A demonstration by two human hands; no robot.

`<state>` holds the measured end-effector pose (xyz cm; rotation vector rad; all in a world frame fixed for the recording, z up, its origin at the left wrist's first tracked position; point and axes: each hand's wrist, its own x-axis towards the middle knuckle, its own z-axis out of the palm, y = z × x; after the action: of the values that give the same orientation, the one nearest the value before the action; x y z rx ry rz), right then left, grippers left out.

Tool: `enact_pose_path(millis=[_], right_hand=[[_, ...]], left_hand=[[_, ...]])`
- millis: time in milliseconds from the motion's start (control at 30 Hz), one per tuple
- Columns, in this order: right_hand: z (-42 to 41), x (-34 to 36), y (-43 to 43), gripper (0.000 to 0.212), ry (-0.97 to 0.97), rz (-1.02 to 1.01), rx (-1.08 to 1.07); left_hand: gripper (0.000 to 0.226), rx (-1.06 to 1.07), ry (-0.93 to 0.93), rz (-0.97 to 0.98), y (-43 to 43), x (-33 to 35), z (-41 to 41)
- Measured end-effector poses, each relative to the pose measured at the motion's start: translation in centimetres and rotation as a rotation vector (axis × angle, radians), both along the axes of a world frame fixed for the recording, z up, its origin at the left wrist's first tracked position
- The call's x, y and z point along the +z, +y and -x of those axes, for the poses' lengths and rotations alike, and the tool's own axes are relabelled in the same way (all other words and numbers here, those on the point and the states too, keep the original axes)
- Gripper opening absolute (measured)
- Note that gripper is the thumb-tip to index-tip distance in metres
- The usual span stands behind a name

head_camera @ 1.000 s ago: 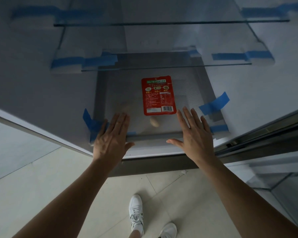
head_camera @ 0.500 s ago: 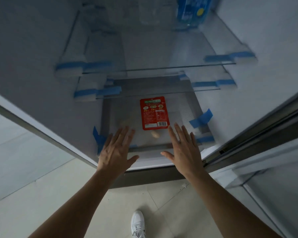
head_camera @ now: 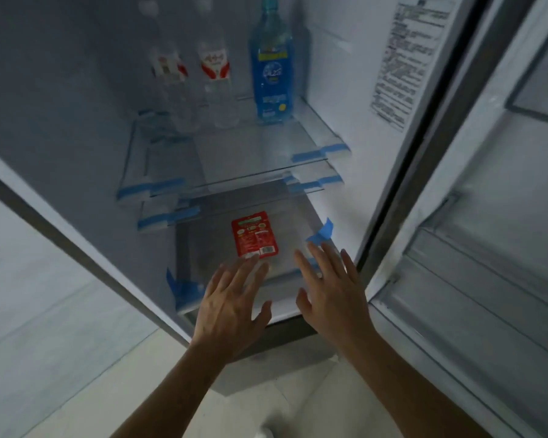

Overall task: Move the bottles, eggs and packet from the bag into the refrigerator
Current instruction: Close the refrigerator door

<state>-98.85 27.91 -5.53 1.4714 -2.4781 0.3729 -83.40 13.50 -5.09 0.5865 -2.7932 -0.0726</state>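
The left hand [head_camera: 231,308] reaches into the open refrigerator [head_camera: 60,105] palm down, with its fingers straight and spread, holding nothing. Its fingertips lie over the near edge of the red packet [head_camera: 255,238]. The packet lies flat on the bottom shelf [head_camera: 203,248], printed side up. Just right of the packet, the right hand [head_camera: 332,298] is held the same way: flat, fingers fanned, thumb out toward the left hand, gripping nothing.

Whether either hand touches the packet or the shelf cannot be told. The left fingertips hide what lies at the packet's near edge. The print on the packet is too blurred to read.

Above and behind the packet, a glass shelf [head_camera: 250,147] carries two clear bottles [head_camera: 174,90] with red and white labels. Their tops fade into the dim upper part of the picture. A blue bottle [head_camera: 271,74] stands upright beside them on the same shelf, directly above the packet. Blue tape [head_camera: 321,233] sits on the shelf corner just right of the packet, and more strips mark the shelf edges above. Far to the packet's right, a printed sheet [head_camera: 405,58] is stuck on the inner wall, and beyond it the door [head_camera: 487,216] stands open. A pale tiled floor [head_camera: 45,311] shows to the packet's left.
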Motion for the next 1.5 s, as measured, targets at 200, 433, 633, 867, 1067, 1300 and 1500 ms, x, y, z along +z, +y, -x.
enact_pose_path(millis=[200, 433, 633, 867, 1067, 1300, 1500], right_hand=[[-0.9, 1.1, 5.9, 0.071, 0.004, 0.034, -0.262], [-4.2, 0.9, 16.3, 0.069, 0.028, -0.048, -0.707], [-8.0, 0.1, 24.2, 0.071, -0.018, -0.078, -0.983], [-10.5, -1.8, 29.6, 0.088, -0.145, -0.198, -1.049], [-11.0, -1.9, 29.8, 0.084, -0.174, -0.155, -1.029], [-13.0, -2.5, 29.7, 0.07, -0.147, -0.124, -0.922], [-16.8, -3.0, 29.8, 0.071, -0.058, -0.084, -0.873]], left_hand=[[0.064, -0.296, 0.053, -0.044, 2.8, 0.9, 5.0], [0.058, -0.74, 0.115, -0.173, 8.2, -0.3, 10.0], [0.065, -1.008, 0.063, -0.169, 14.2, -2.1, 11.6], [0.09, -1.076, -0.228, 0.024, 18.7, -3.9, 11.1], [0.092, -1.03, -0.304, 0.077, 19.0, -2.8, 10.9], [0.094, -1.03, -0.326, 0.06, 17.6, -2.4, 9.0], [0.091, -0.972, -0.451, 0.04, 16.2, -0.8, 6.1]])
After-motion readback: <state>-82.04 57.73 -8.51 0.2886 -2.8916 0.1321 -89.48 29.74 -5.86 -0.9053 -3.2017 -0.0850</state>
